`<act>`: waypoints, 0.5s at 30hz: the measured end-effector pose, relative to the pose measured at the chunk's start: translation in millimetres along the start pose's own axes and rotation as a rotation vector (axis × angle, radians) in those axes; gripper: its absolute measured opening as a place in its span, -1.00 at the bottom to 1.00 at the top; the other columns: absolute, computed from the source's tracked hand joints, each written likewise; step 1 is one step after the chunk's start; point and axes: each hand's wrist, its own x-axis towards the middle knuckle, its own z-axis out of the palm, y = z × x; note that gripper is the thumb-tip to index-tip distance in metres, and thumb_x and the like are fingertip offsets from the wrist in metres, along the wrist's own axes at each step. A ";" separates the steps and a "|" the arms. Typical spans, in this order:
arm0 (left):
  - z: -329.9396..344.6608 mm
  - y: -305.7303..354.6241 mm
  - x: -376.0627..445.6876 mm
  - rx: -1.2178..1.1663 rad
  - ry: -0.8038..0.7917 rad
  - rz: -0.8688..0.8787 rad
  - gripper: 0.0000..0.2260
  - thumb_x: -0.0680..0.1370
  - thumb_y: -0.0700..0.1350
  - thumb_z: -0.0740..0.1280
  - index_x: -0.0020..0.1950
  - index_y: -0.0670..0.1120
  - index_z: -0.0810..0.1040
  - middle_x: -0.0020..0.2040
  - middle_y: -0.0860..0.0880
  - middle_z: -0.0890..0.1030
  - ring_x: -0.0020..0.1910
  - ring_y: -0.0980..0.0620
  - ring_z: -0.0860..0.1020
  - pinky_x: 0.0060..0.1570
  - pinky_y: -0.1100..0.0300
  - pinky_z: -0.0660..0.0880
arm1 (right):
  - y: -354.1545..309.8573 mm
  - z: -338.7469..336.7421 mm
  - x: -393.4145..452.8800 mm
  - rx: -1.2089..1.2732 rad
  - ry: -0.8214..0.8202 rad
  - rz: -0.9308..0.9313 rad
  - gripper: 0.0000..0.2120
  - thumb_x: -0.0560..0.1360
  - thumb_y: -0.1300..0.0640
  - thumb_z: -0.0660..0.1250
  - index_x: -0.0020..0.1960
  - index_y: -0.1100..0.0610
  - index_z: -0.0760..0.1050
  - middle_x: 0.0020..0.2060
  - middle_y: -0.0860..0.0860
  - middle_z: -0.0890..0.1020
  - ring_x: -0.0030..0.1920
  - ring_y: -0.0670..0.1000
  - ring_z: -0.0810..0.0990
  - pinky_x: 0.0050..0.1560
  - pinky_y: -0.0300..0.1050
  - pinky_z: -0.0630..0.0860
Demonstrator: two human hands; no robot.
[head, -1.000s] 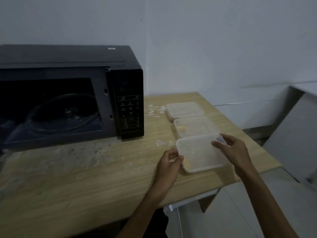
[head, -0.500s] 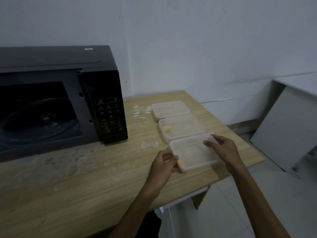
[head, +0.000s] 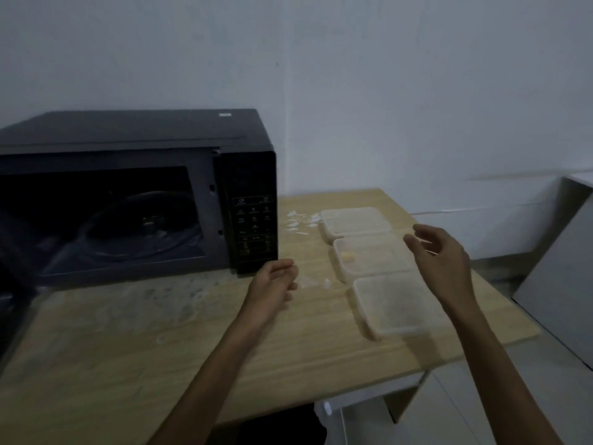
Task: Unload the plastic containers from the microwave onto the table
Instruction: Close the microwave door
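Note:
Three clear plastic containers stand in a row on the right side of the wooden table (head: 160, 364): the far one (head: 354, 221), the middle one (head: 369, 256) with a yellow bit inside, and the near one (head: 398, 303). The black microwave (head: 134, 194) sits at the left with its door open; its cavity shows only the glass turntable (head: 141, 226). My left hand (head: 272, 285) hovers left of the near container, fingers loosely curled, holding nothing. My right hand (head: 441, 252) is raised above the row, fingers spread, empty.
White scraps (head: 300, 221) lie between the microwave and the far container. A pale smear (head: 160, 303) marks the table in front of the microwave. The table's right edge drops off beside a grey cabinet (head: 558, 268). A white wall is behind.
Both hands have let go of the near container, which now rests on the table. They have lifted away and apart from it. The camera has tilted up.

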 end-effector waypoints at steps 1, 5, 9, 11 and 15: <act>-23.7 10.8 -3.3 0.000 0.056 0.036 -0.79 0.58 -0.09 0.36 0.21 -0.07 0.57 0.02 -0.03 0.66 -0.08 0.03 0.62 -0.06 0.12 0.54 | -20.3 17.4 -2.3 0.036 -0.039 -0.058 -0.68 0.54 0.04 0.38 0.27 0.06 0.56 0.17 -0.04 0.64 0.14 -0.03 0.60 0.14 -0.15 0.48; -77.6 45.9 -14.7 0.033 0.142 0.140 -0.84 0.60 -0.10 0.32 0.17 -0.02 0.58 0.09 -0.02 0.66 -0.01 0.03 0.62 0.04 0.09 0.54 | -75.7 61.1 -7.0 0.094 -0.105 -0.288 -0.71 0.54 0.02 0.38 0.25 -0.01 0.55 0.17 -0.11 0.61 0.19 -0.09 0.57 0.21 -0.18 0.47; -131.8 81.0 -41.1 0.121 0.245 0.268 -0.77 0.61 -0.05 0.31 0.25 -0.02 0.57 0.14 0.02 0.64 0.10 0.06 0.61 0.13 0.11 0.54 | -139.2 104.2 -17.2 0.155 -0.162 -0.513 -0.68 0.55 -0.02 0.35 0.29 -0.02 0.52 0.23 -0.16 0.55 0.25 -0.18 0.48 0.28 -0.26 0.37; -157.0 95.4 -58.3 0.180 0.327 0.325 -0.80 0.60 -0.04 0.32 0.22 0.01 0.57 0.17 0.02 0.63 0.15 0.07 0.59 0.20 0.11 0.54 | -169.8 123.9 -25.2 0.186 -0.192 -0.617 -0.67 0.56 -0.02 0.34 0.31 0.01 0.50 0.22 -0.15 0.53 0.24 -0.20 0.46 0.29 -0.30 0.35; -202.2 120.5 -91.1 0.262 0.471 0.404 -0.84 0.59 0.00 0.33 0.17 0.11 0.56 0.18 0.10 0.62 0.21 0.09 0.57 0.25 0.12 0.49 | -214.9 163.8 -32.6 0.140 -0.275 -0.773 -0.63 0.57 -0.03 0.33 0.34 0.06 0.48 0.28 -0.03 0.53 0.32 -0.07 0.45 0.38 -0.20 0.33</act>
